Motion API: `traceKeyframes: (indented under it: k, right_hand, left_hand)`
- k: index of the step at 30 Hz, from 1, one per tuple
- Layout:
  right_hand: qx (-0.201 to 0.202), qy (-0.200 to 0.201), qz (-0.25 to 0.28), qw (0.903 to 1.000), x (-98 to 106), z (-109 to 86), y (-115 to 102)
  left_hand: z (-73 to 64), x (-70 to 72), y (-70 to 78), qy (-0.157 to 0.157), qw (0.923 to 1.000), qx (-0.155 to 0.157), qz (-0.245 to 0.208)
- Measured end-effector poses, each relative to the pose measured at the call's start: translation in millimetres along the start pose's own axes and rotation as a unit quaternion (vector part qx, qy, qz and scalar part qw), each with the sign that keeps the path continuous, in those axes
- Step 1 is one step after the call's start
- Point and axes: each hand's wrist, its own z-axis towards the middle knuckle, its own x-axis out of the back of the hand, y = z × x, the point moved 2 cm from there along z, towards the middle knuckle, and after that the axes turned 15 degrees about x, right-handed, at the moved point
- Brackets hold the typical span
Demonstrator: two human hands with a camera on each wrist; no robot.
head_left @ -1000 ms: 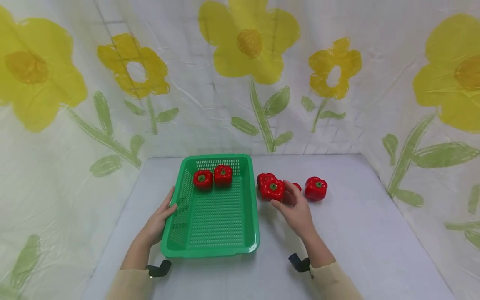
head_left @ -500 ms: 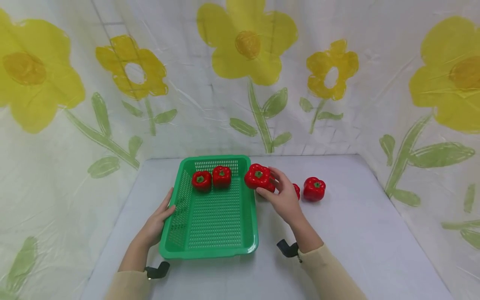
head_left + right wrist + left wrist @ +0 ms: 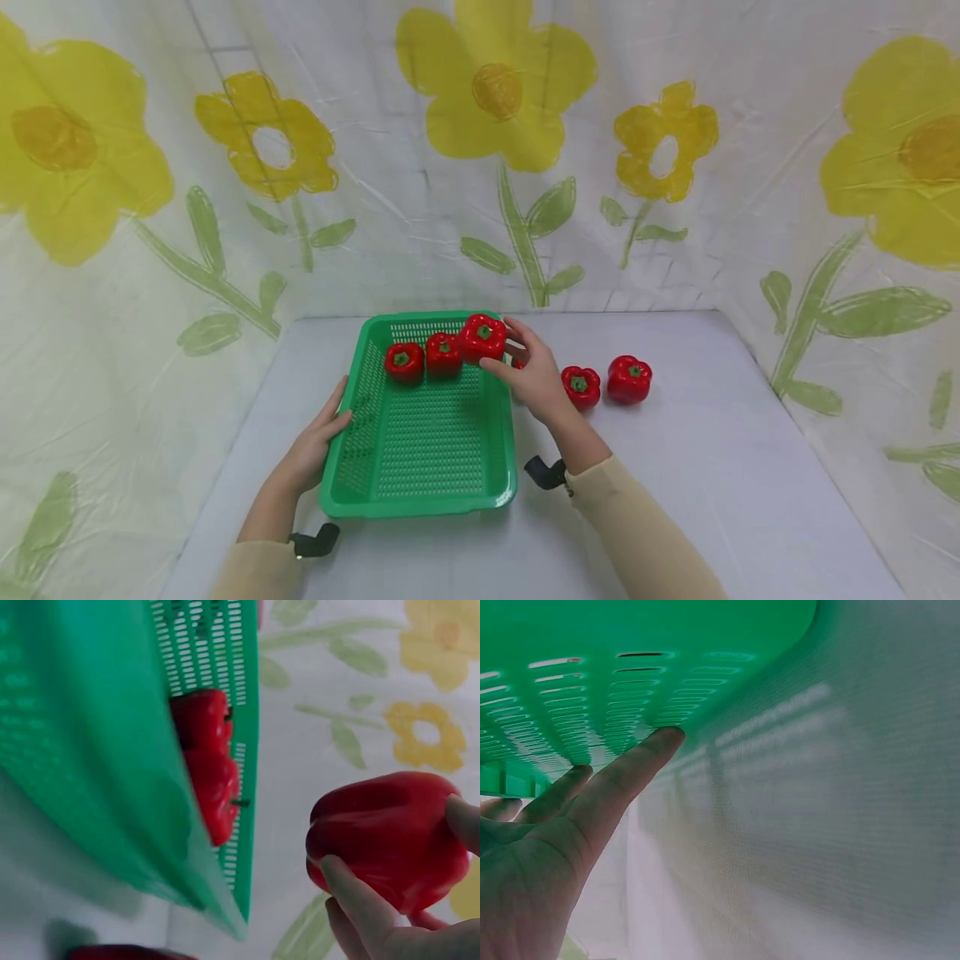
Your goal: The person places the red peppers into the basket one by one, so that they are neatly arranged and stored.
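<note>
Now the right grip (image 3: 536, 379) holds a pepper (image 3: 482, 338) above the basket (image 3: 429, 450).

Two peppers (image 3: 404, 363) inside the basket (image 3: 420, 507)

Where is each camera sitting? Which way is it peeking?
Head: worn on the head, looking forward and down at the green basket and flowery cloth; left grip, right grip and both sleeves show.
Left wrist: worn on the left wrist, looking along the left grip at the basket's slotted wall; its fingers show.
Right wrist: worn on the right wrist, looking past the basket's side toward the cloth; fingers holding a pepper show.
Shared: head and right wrist both show that pepper and two peppers inside the basket.
</note>
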Motion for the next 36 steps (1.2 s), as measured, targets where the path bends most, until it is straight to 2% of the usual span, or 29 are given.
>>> traceKeyframes:
  k: [5, 13, 20, 27, 36]
  right_hand:
    - [-0.018, -0.009, 0.006, 0.9998, -14.9, 14.0, -1.1]
    - [-0.065, -0.028, 0.049, 0.9963, -37.2, 30.1, -0.7]
    - [-0.096, -0.056, 0.06, 0.992, -59.7, 39.2, 9.5]
    - [-0.123, -0.07, 0.064, 0.9878, -86.9, 41.1, 19.9]
    - [-0.18, -0.081, 0.044, 0.9794, -108.8, 35.1, 36.8]
  left_hand:
    - [0.1, -0.7, -0.5, 0.002, 1.0, 0.002, 0.003]
    - [1.0, -1.1, 1.0, -0.002, 1.0, 0.0, -0.004]
    - [0.7, -1.2, 0.9, -0.003, 1.0, 0.002, -0.007]
    - [1.4, 0.4, -1.5, 0.001, 1.0, -0.001, -0.003]
    - [1.7, 1.0, -1.4, 0.005, 1.0, -0.001, -0.002]
